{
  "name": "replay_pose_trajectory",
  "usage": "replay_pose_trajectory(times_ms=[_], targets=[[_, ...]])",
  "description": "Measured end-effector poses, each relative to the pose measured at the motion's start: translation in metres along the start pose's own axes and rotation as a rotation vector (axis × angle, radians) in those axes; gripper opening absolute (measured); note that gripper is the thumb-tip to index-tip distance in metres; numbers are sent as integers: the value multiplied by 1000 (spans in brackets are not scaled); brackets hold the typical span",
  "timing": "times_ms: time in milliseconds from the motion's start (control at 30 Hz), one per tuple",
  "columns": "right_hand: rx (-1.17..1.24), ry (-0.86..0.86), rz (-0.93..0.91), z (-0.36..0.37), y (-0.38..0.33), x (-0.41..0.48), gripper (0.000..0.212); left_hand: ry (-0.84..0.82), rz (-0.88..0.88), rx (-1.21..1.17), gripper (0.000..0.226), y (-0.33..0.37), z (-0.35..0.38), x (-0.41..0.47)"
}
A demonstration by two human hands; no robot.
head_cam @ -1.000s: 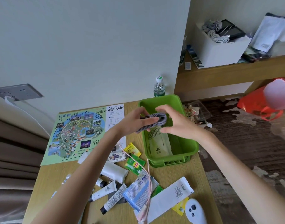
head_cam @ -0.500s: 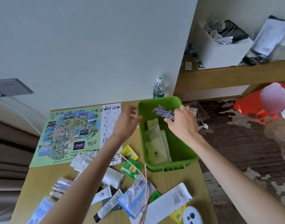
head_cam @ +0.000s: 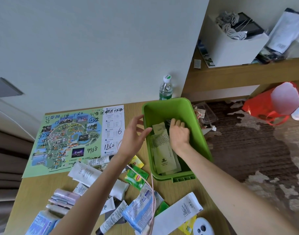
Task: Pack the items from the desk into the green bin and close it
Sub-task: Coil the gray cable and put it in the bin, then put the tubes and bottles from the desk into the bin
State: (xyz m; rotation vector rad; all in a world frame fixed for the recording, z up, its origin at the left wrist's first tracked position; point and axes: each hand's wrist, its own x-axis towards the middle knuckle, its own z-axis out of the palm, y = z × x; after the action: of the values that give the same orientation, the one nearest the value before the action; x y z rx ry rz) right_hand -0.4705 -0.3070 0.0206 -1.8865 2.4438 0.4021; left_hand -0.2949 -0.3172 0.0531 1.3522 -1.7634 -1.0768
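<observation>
Pale wall [head_cam: 94,48] backs a wooden desk [head_cam: 31,192] with 1 green bin [head_cam: 167,109] at its right end, near the edge. It is a plain rectangular plastic tub, bright green, with rounded corners and an open top facing up. Its long axis runs from the person toward the wall, the far end leaning slightly left. At least 2 tan paper sachets [head_cam: 162,150] lie flat on its floor, lengthwise along the bin.

The right hand [head_cam: 179,133] is down inside the bin, palm down, fingers laid over a dark cord [head_cam: 168,121] at the far end. Whether they grip it I cannot tell. The left hand [head_cam: 133,136] hovers beside the bin's left rim, fingers spread apart and holding nothing.

Left of the bin lies 1 green map [head_cam: 69,138] marked with black handwriting. 1 water bottle [head_cam: 165,89] stands behind the bin against the wall. Near the person sit 1 green tea bag [head_cam: 137,177], 1 yellow tea bag [head_cam: 137,161], 1 blue packet [head_cam: 140,209] and several white tubes [head_cam: 92,175], with 1 pink cable [head_cam: 153,192] trailing across them.
</observation>
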Motion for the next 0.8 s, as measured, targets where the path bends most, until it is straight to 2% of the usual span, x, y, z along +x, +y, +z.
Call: replay_pose_trajectory(times_ms=[133,267,433,600,667,800], targets=[[-30,-70,-133,3,0,1,69,-2,4,70,53,-2,-2,-2],[96,-67,-145,-17,1,-1,61,-25,-1,161,53,1,-4,-4],[458,192,-182,-60,-1,-29,26,-15,38,232,36,-9,-33,-17],[689,408,-367,-90,-32,-78,13,50,-10,348,21,-42,-81,-53],[698,398,-470,-90,-55,-97,13,40,-32,420,18,-56,-95,-72],[671,229,-640,-63,-95,-121,11,-89,-113,557,17,-83,-101,-105]])
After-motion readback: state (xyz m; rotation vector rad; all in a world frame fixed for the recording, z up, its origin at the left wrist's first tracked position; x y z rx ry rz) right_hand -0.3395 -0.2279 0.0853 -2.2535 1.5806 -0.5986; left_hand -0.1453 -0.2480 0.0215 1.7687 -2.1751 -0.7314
